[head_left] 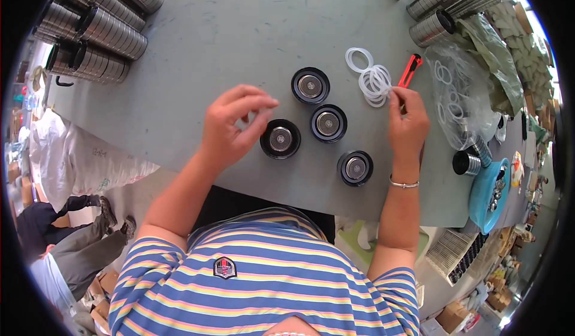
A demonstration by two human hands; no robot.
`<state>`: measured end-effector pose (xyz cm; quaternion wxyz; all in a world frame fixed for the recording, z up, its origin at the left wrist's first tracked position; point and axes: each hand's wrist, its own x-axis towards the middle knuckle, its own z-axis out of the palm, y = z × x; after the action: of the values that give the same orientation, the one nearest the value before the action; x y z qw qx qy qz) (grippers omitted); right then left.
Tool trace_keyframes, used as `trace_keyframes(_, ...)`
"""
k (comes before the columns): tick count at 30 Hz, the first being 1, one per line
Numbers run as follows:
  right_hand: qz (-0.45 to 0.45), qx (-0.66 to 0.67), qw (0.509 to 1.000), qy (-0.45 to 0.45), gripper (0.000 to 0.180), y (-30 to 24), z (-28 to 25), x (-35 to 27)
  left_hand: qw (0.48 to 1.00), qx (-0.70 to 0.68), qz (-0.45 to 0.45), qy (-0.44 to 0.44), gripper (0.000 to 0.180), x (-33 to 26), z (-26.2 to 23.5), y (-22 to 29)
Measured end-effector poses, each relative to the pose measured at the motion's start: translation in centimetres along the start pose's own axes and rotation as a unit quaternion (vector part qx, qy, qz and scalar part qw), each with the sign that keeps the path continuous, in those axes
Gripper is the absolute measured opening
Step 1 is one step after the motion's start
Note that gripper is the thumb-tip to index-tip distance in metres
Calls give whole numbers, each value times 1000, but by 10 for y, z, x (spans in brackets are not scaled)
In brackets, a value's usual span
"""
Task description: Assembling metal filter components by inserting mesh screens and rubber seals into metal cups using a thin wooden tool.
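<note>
My left hand [235,122] hovers at the left side of a round black lid [280,139] with a metal mesh centre. Its fingers are bent, thumb apart from them, and nothing shows between them. More such lids lie near the middle: one farther back [310,86], one beside it [328,124], and one closer to the table's front edge [356,168]. My right hand [409,120] is closed in a pinch at the near right edge of a loose pile of translucent sealing rings [375,83]. Its fingertips grip a sealing ring, partly hidden by them.
A red utility knife [411,70] lies just beyond my right hand. Right of it are a clear bag of rings [450,93], a small metal cup [466,163] and a blue basin [484,201] of metal parts. Stacked metal cylinders [114,35] stand far left, others [432,28] far right.
</note>
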<state>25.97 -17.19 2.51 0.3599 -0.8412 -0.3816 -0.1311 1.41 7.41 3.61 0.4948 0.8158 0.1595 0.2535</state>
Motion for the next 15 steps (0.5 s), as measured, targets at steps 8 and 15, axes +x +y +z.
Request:
trace_keyframes(8, 337, 468, 809, -113, 7, -65, -31, -26, 982, 79, -28, -167, 82, -52, 5, 2)
trace_keyframes(15, 259, 279, 875, -300, 8, -124, 4, -59, 988, 12, -18, -150, 78, -63, 27, 8)
